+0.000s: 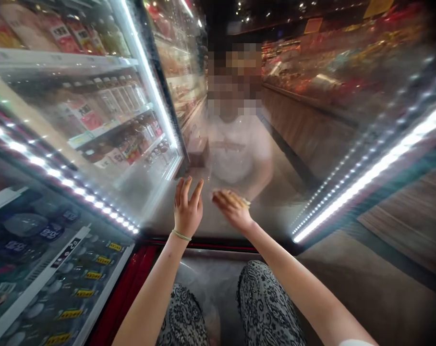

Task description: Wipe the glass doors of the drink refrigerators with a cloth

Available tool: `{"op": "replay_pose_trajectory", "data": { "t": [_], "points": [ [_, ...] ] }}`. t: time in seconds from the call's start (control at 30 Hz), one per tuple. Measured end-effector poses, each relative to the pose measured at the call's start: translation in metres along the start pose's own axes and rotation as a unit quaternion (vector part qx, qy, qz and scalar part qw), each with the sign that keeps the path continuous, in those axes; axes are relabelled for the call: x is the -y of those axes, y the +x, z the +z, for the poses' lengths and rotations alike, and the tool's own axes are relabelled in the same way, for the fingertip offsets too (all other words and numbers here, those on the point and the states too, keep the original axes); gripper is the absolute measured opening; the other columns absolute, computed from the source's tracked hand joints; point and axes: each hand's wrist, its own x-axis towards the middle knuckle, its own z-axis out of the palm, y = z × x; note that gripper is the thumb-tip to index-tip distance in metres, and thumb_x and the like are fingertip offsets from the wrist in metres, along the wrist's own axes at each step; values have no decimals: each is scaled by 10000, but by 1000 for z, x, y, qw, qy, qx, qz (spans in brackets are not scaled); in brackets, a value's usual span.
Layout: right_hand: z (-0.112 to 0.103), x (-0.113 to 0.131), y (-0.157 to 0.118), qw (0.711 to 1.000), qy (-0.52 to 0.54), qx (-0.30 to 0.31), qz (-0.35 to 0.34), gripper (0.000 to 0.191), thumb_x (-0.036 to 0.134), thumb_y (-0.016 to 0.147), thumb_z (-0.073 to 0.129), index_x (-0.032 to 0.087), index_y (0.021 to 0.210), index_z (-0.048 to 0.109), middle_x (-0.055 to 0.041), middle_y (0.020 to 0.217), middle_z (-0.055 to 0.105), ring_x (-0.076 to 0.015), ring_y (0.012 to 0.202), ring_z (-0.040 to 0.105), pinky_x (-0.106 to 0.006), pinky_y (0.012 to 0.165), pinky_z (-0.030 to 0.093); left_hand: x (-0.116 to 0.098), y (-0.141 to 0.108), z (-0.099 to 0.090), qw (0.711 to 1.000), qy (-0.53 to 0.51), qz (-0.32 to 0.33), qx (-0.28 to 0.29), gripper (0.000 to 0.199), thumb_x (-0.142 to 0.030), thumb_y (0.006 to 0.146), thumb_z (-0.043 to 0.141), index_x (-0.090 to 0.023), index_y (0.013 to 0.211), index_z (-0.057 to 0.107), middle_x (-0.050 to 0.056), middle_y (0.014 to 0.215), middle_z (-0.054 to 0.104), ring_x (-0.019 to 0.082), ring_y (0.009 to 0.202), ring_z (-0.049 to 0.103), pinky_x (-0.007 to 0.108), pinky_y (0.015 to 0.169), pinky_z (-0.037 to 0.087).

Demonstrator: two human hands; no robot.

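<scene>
A hazy glass pane (272, 216) stands upright in front of me, with light strips down its sides. My left hand (188, 206) is at the pane with its fingers apart and holds nothing; a pale green band (182, 236) circles that wrist. To its right, my right hand (232, 207) is bent against the pane, fingers close together. A yellowish edge (246, 202) shows beside that hand; what it belongs to is unclear. Whether either palm presses on the glass cannot be made out.
Shelves of bottles and cartons (113, 96) show on the left. More bottles (59, 269) with yellow labels stand lower left. A bright light strip (376, 163) slants at right. A person in a white shirt (236, 144), possibly a reflection, appears ahead. My patterned knees (264, 298) are below.
</scene>
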Motion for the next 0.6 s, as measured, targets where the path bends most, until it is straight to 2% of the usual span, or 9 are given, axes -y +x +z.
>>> {"op": "replay_pose_trajectory", "data": {
  "t": [0.07, 0.13, 0.23, 0.3, 0.37, 0.43, 0.5, 0.57, 0.6],
  "points": [
    [6, 12, 7, 990, 43, 88, -103, 484, 91, 1048, 385, 331, 1401, 613, 62, 1459, 631, -95, 1351, 591, -253, 1141, 500, 12, -2, -10, 1000, 15, -6, 4, 562, -101, 965, 551, -233, 1510, 509, 175, 1510, 494, 324, 1549, 313, 527, 1224, 386],
    [-5, 8, 27, 986, 37, 90, -134, 462, 113, 1061, 394, 314, 1431, 586, 67, 1468, 617, -81, 1371, 567, -240, 1159, 478, 23, -3, -19, 1000, 24, -17, 4, 550, -106, 972, 538, -237, 1506, 514, 170, 1504, 496, 321, 1547, 315, 528, 1225, 386],
    [-33, -13, 76, 998, -32, 12, -47, 446, 135, 1055, 428, 270, 1455, 574, -2, 1513, 574, -172, 1467, 472, -388, 1245, 402, 35, -5, -27, 998, 35, -43, -5, 531, -122, 987, 515, -232, 1506, 509, 174, 1521, 471, 328, 1549, 304, 547, 1220, 388],
    [-39, -17, 99, 997, -55, -43, 29, 448, 134, 1043, 445, 261, 1450, 584, -32, 1535, 551, -233, 1503, 422, -489, 1262, 365, 39, -8, -30, 997, 37, -61, -5, 525, -144, 996, 506, -235, 1514, 498, 175, 1540, 450, 339, 1551, 296, 561, 1216, 390],
    [-27, -7, 99, 999, -20, -40, 7, 455, 112, 1033, 445, 273, 1426, 604, -28, 1516, 576, -229, 1488, 446, -481, 1250, 390, 43, -11, -33, 997, 33, -75, 0, 522, -158, 1002, 496, -244, 1517, 494, 169, 1545, 452, 342, 1550, 301, 565, 1218, 387],
    [-2, 13, 77, 993, 48, 17, -104, 461, 87, 1036, 404, 276, 1391, 628, -12, 1445, 646, -163, 1408, 546, -368, 1201, 462, 47, -16, -37, 996, 36, -84, 4, 517, -163, 1005, 487, -251, 1515, 497, 165, 1538, 464, 340, 1545, 315, 562, 1219, 389],
    [22, 33, 53, 974, 88, 66, -199, 461, 85, 1052, 333, 237, 1348, 652, -8, 1359, 709, -105, 1285, 645, -251, 1116, 520, 53, -22, -43, 995, 49, -88, 8, 516, -161, 1007, 483, -251, 1514, 498, 166, 1528, 473, 336, 1539, 327, 560, 1215, 395],
    [31, 42, 50, 964, 86, 85, -238, 473, 99, 1066, 281, 208, 1328, 660, -5, 1332, 724, -90, 1226, 678, -203, 1074, 536, 60, -27, -50, 994, 67, -91, 11, 515, -153, 1006, 483, -243, 1513, 500, 171, 1518, 479, 333, 1535, 333, 555, 1212, 401],
    [28, 42, 60, 964, 78, 84, -239, 471, 103, 1069, 279, 203, 1345, 647, -5, 1360, 707, -97, 1252, 664, -214, 1091, 529, 64, -29, -53, 993, 74, -93, 10, 513, -147, 1006, 482, -239, 1510, 503, 173, 1512, 483, 331, 1534, 335, 552, 1211, 402]
  ]
}}
